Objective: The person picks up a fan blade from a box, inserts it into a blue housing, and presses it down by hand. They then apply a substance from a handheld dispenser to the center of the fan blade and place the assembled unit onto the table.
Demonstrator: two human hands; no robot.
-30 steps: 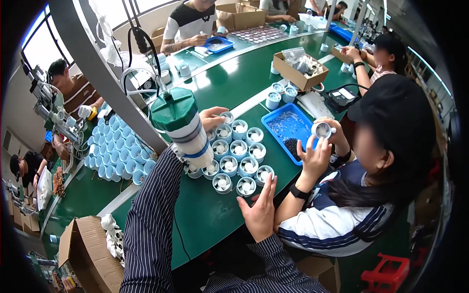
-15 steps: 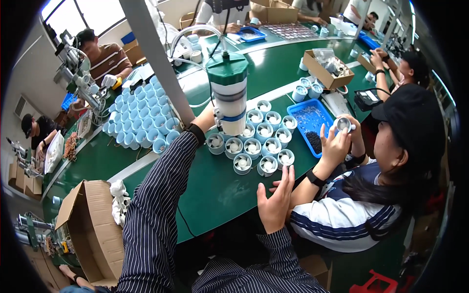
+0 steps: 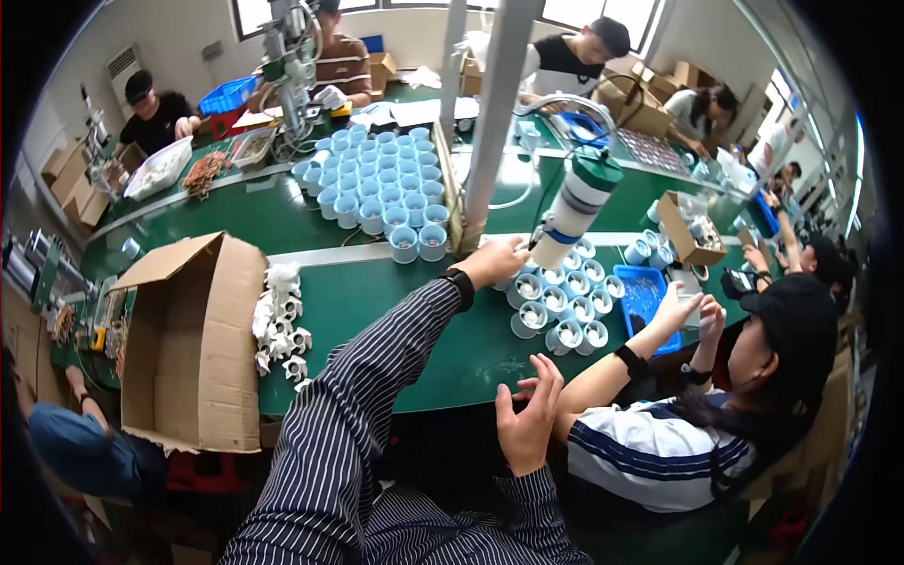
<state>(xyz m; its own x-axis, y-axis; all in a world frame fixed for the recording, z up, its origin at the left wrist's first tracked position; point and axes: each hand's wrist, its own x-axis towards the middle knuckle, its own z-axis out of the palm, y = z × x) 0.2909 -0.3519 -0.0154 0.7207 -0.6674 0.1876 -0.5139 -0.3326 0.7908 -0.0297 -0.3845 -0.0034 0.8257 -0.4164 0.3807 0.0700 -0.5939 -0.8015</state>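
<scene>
My left hand (image 3: 497, 263) reaches out over the green table with its fingers bent and close together. Its fingertips meet the lower left side of a white cylinder with a green cap (image 3: 576, 202); what they grip there, if anything, is hidden. Below and beside the cylinder stands a group of light-blue cups with white fan blades inside (image 3: 554, 299). Held up in front of me, past the table's near edge, my right hand (image 3: 529, 417) is empty, thumb and fingers apart.
A co-worker (image 3: 678, 424) sits close on my right, hands raised beside a blue tray (image 3: 643, 294). Many pale-blue cups (image 3: 381, 179) stand left of a metal post (image 3: 496, 122). An open cardboard box (image 3: 229, 348) and white plastic parts (image 3: 280, 315) are at the left.
The view has swung left, so the cylinder and fan cups appear further right. My left hand, partly behind the cylinder before, now shows at its left side. My right hand stays raised and open.
</scene>
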